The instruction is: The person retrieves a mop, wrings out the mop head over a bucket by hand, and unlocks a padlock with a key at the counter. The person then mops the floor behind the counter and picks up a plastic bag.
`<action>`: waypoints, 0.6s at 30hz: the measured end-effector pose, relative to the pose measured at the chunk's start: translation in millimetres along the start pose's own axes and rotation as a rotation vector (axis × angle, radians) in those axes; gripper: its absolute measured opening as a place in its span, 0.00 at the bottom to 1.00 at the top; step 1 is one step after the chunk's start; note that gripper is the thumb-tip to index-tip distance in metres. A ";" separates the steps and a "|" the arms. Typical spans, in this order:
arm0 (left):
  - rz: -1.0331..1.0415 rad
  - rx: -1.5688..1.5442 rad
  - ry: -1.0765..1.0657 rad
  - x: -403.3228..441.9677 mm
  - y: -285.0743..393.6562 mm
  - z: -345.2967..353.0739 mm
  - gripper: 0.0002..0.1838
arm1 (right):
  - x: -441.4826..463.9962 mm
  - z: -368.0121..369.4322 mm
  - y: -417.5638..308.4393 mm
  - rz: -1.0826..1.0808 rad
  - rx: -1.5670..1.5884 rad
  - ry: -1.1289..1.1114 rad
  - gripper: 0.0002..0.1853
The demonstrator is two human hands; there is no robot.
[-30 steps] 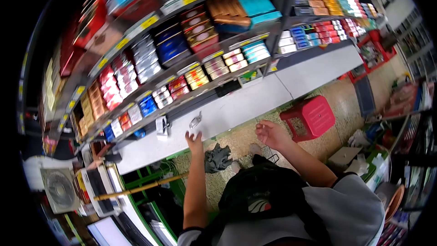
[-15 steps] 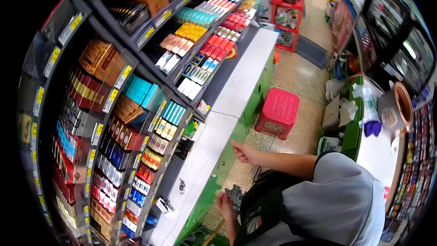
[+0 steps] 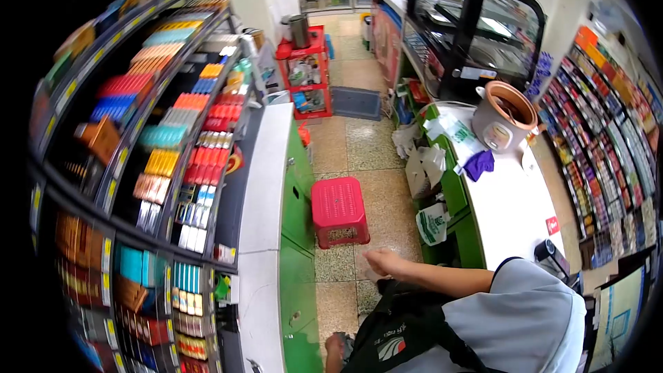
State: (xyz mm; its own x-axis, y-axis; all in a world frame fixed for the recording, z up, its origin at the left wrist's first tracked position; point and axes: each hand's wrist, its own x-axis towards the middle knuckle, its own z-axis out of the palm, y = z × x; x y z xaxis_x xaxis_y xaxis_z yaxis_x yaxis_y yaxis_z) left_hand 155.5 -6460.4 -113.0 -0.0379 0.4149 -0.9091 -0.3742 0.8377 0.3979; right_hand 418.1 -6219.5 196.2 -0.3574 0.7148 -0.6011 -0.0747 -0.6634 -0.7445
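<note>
At the bottom edge of the head view, my left hand [image 3: 333,347] is partly cut off, its fingers closed on a crumpled grey cloth [image 3: 347,347]. My right hand [image 3: 384,262] is held out in front of my body with its fingers curled in, and nothing shows in it. A red plastic stool [image 3: 338,206] stands on the floor just beyond that hand. Over my grey-sleeved shirt I wear a dark apron [image 3: 397,331] with a white and red logo.
A white-topped green counter [image 3: 266,193] and racks of small boxes [image 3: 162,166] line the left. Right of the aisle, a white counter [image 3: 514,211] bears a cooking pot [image 3: 504,121], a purple cloth [image 3: 478,164] and a glass display case [image 3: 473,27]. Ahead are a red shelf cart [image 3: 304,72] and floor mat [image 3: 356,102].
My view has swung right and up along the aisle, so the stool and left counter sit further left. The grey cloth stays in my left hand, now lower in view.
</note>
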 end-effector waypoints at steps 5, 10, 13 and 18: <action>0.539 1.091 -0.356 50.4 -2.8 -1.8 0.15 | 13.4 -69.9 -18.2 -0.128 0.195 0.092 0.19; 0.143 0.820 -0.055 61.7 81.6 83.8 0.15 | 51.1 -160.7 -68.3 -0.215 0.246 0.108 0.15; 0.107 0.803 0.011 65.9 136.3 136.2 0.15 | 63.2 -217.6 -117.4 -0.270 0.293 0.282 0.12; 0.087 0.786 0.038 80.7 201.4 201.4 0.15 | 75.8 -307.0 -187.0 -0.295 0.508 0.339 0.16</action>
State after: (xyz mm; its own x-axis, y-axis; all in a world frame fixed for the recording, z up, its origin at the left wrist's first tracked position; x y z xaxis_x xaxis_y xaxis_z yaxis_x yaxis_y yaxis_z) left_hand 263.6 -6186.6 -81.4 -0.0736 0.4896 -0.8689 0.3954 0.8142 0.4252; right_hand 690.7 -5973.4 200.8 0.0510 0.8568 -0.5131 -0.5823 -0.3919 -0.7123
